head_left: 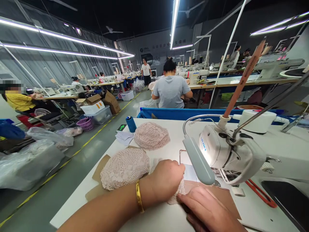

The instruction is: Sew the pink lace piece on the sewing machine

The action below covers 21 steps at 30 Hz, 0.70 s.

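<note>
My left hand (166, 178), a gold bracelet (138, 196) on its wrist, is closed in a pinch on a pale pink lace piece (180, 188). The fingertips of my right hand (205, 204) close on the lower edge of that same lace; its thumb is mostly hidden. Both hands are just left of the sewing machine's head (219, 149), its needle area partly hidden by a grey lamp (199, 161). A stack of lace cups (125, 169) lies left of my left hand, and another stack of lace cups (152, 136) sits farther back.
A blue thread spool (130, 124) stands by folded white paper (124, 138) at the table's far left corner. Red-handled snippers (262, 194) lie right of the machine. Brown card (224, 198) lies under my right hand. Ahead, a person in grey (171, 91) sits beyond a blue cloth (166, 114).
</note>
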### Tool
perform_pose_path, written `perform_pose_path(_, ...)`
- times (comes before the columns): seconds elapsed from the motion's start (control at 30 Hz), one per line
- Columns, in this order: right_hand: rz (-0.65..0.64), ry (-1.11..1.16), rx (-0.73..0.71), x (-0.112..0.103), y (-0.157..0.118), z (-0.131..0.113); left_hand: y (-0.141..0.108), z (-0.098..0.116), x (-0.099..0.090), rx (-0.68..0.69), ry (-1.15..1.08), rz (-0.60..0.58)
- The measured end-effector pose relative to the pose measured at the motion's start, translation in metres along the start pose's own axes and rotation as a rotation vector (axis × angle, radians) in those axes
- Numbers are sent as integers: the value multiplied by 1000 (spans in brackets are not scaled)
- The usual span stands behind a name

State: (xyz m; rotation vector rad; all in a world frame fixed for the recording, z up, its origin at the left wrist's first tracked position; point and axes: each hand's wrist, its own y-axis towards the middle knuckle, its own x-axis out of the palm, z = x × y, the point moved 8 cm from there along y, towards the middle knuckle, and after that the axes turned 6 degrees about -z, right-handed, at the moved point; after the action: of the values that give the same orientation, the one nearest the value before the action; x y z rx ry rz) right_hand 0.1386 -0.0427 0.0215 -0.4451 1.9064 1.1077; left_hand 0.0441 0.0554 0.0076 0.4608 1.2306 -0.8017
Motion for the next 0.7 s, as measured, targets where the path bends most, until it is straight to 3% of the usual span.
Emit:
perform_pose_path(0.1, 11, 30, 26, -1, 2, -1, -1, 5, -1, 5, 107, -86)
perform_pose_path(0.3, -32, 46, 102, -7, -2, 5, 3, 7, -17, 45, -70, 62)
perform_pose_path(0.5, 15, 169, 356, -29, -20, 34, 1, 0, -16, -38, -94, -8)
perform_pose_path(0.63, -35, 254, 383, -28, -23, 39, -2, 21, -27, 133, -211, 74)
perform_pose_path(0.7, -41, 271, 369, -26, -22, 38, -1, 28, -27, 189, -338, 57)
